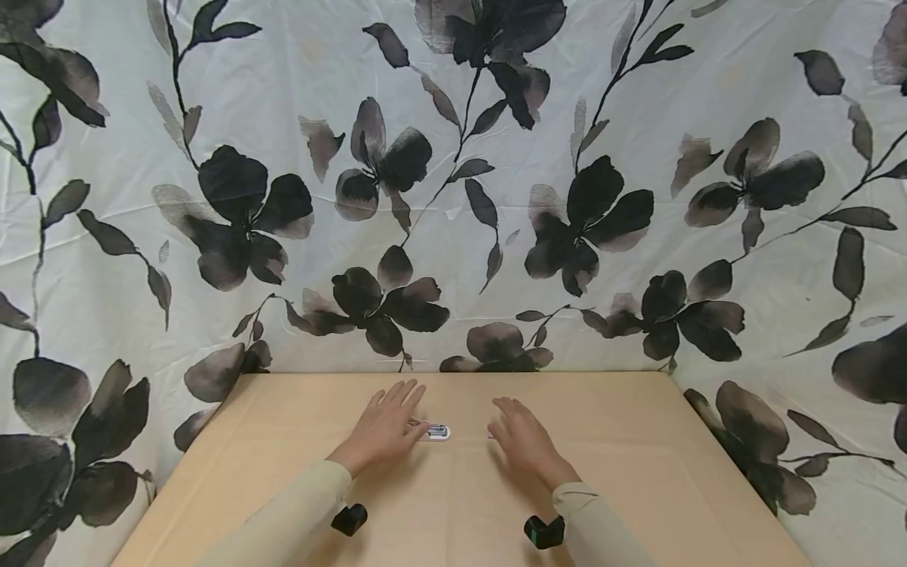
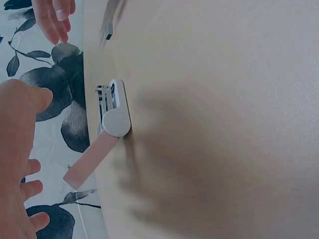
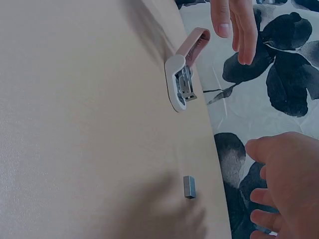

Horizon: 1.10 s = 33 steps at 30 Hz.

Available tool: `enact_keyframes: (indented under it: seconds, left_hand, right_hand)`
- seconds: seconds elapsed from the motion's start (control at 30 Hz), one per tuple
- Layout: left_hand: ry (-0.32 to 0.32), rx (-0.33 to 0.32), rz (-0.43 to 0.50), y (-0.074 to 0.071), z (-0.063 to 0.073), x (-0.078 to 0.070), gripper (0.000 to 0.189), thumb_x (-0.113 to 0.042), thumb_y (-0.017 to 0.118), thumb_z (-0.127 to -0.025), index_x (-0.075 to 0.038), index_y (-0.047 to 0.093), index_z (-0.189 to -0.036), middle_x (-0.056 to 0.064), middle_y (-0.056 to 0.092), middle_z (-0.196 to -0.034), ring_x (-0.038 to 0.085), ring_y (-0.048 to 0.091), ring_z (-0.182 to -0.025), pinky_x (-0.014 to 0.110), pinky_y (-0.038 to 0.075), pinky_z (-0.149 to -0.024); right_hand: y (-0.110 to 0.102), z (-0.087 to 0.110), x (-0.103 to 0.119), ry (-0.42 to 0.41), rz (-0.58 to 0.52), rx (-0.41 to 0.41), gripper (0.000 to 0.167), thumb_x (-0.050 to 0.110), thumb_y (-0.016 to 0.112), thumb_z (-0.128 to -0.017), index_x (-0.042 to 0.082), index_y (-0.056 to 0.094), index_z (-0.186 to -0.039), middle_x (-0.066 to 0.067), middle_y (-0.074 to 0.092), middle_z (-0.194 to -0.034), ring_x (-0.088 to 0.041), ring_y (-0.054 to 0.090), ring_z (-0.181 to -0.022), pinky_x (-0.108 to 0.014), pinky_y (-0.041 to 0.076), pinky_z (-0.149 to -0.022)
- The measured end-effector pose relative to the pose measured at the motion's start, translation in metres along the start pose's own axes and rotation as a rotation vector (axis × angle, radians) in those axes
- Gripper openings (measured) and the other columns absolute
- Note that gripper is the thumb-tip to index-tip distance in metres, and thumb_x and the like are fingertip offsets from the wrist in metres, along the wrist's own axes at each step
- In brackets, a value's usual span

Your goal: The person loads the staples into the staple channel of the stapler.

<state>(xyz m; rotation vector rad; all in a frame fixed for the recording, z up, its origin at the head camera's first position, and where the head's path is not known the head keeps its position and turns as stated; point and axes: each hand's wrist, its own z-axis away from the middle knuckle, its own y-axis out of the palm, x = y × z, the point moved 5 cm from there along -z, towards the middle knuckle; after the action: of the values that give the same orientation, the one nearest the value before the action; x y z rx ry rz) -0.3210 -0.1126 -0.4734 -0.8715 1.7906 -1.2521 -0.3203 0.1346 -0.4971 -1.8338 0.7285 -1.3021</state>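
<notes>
A small pink and white stapler (image 2: 117, 119) lies on the table with its pink top arm (image 2: 92, 160) swung far back, baring the metal staple channel (image 3: 185, 83). My left hand (image 1: 386, 424) hovers beside it, fingers loosely extended and holding nothing; in the head view it covers part of the stapler. Apart from the stapler lies a short grey strip of staples (image 3: 189, 187). Above and beside that strip is my right hand (image 1: 526, 441), its fingers relaxed and gripping nothing. Both hands cast shadows on the tabletop.
The light wood-coloured table (image 1: 602, 409) ends at a far edge just beyond the hands. Behind and around it hangs a white cloth with dark flowers (image 1: 496, 236). A black camera is worn at each wrist, below the sleeves.
</notes>
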Motion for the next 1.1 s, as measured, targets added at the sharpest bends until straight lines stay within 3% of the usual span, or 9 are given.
enact_keyframes:
  seconds: [0.27, 0.5, 1.1]
  left_hand:
    - [0.032, -0.033, -0.005, -0.002, 0.0, 0.002, 0.057, -0.033, 0.067, -0.099, -0.002, 0.053, -0.145, 0.019, 0.053, -0.152, 0.037, 0.048, -0.143, 0.059, 0.041, -0.114]
    - [0.036, -0.087, 0.056, -0.003, 0.001, 0.007, 0.053, -0.024, 0.072, -0.095, 0.0, 0.057, -0.14, 0.021, 0.057, -0.147, 0.038, 0.051, -0.14, 0.057, 0.044, -0.111]
    - [-0.052, -0.09, 0.207, 0.001, 0.001, 0.016, 0.048, -0.02, 0.073, -0.094, -0.004, 0.059, -0.137, 0.017, 0.057, -0.147, 0.036, 0.053, -0.138, 0.056, 0.044, -0.11]
  right_hand:
    - [-0.002, 0.001, -0.002, 0.024, -0.041, -0.017, 0.047, 0.021, 0.067, -0.101, -0.001, 0.057, -0.141, -0.021, 0.058, -0.147, -0.042, 0.053, -0.139, -0.057, 0.044, -0.114]
    - [-0.002, 0.002, -0.005, 0.034, -0.079, -0.039, 0.046, 0.018, 0.07, -0.098, 0.0, 0.059, -0.139, -0.021, 0.061, -0.142, -0.042, 0.055, -0.135, -0.059, 0.046, -0.111]
    - [-0.001, 0.006, -0.011, 0.052, -0.153, -0.047, 0.043, 0.017, 0.069, -0.099, 0.0, 0.06, -0.137, -0.019, 0.065, -0.133, -0.042, 0.057, -0.132, -0.059, 0.047, -0.108]
